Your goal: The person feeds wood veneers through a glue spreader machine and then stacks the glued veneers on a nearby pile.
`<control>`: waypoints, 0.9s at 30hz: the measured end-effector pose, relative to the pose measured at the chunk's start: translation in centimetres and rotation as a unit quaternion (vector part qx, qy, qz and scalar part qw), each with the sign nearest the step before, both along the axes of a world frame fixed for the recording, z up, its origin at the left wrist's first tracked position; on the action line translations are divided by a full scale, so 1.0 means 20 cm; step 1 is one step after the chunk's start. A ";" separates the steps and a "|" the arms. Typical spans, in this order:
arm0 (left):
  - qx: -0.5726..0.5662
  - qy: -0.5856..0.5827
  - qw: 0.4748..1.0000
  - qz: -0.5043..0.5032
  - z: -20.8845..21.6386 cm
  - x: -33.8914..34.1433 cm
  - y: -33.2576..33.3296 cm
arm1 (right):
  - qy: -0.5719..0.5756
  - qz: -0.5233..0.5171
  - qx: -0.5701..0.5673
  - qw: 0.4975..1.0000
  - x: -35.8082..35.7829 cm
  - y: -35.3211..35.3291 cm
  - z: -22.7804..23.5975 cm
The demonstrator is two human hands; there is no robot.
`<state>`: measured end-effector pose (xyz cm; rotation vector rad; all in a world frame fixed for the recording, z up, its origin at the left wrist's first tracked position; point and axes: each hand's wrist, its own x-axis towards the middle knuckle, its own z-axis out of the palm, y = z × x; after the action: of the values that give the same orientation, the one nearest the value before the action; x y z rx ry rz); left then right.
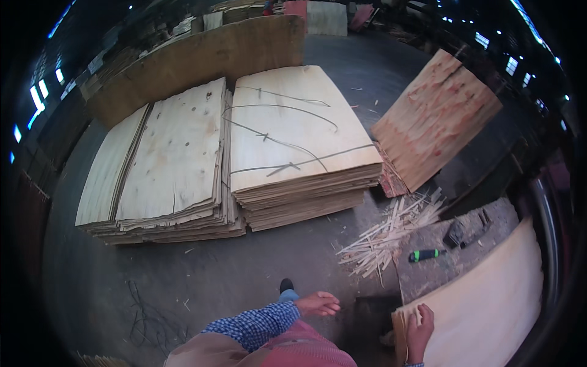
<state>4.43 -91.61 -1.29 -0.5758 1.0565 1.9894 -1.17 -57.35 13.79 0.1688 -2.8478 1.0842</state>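
Person's left hand (318, 304) hangs above the concrete floor (257, 263), empty, fingers loosely extended and close together, well apart from the sheet. Right hand (420, 327), much the nearer, is over the left corner of a pale, smooth wood veneer sheet (483, 306), fingers bent; whether they pinch or merely touch it cannot be told. From that hand the sheet spreads rightward, its far edge slanting up toward the upper right; the frame cuts its lower part, so its long axis stays uncertain.

Around these, dark thin strands (147, 321) lie on the floor at lower left. Beyond stand knotty pale veneer stacks (171, 153), then a taller veneer stack (287, 140) crossed by dark straps. Splintered pale wood strips (391, 235) heap against the left side of a rough grey slab (422, 278). On the slab, just beyond the sheet's far edge, lie a black-and-green handled tool (426, 255) and a black metal tool (454, 235), close obstacles on that side. A red-streaked wooden panel (437, 119) leans farther back.
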 end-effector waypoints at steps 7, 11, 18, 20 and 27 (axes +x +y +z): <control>-0.120 -0.037 0.965 0.230 0.24 -0.12 -1.16 | -0.057 0.180 -0.007 0.982 -0.71 -1.18 0.10; -0.124 -0.055 0.909 0.394 0.28 -0.22 -1.62 | -0.049 0.269 -0.001 0.962 -1.07 -1.76 0.04; -0.079 -0.049 0.797 0.597 0.14 -0.60 -2.21 | -0.054 0.372 0.017 0.927 -1.86 -2.74 -0.14; -0.087 -0.045 0.782 0.616 0.06 -0.79 -2.38 | -0.060 0.392 0.031 0.918 -2.19 -3.05 -0.22; -0.084 -0.094 0.833 0.539 -0.33 -1.69 -2.91 | 0.072 0.348 0.164 0.920 -3.53 -4.12 -0.96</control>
<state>-29.42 -149.87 -7.88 -1.7168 0.8356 2.6752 -71.83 -139.81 -5.43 1.3021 -2.8521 0.5905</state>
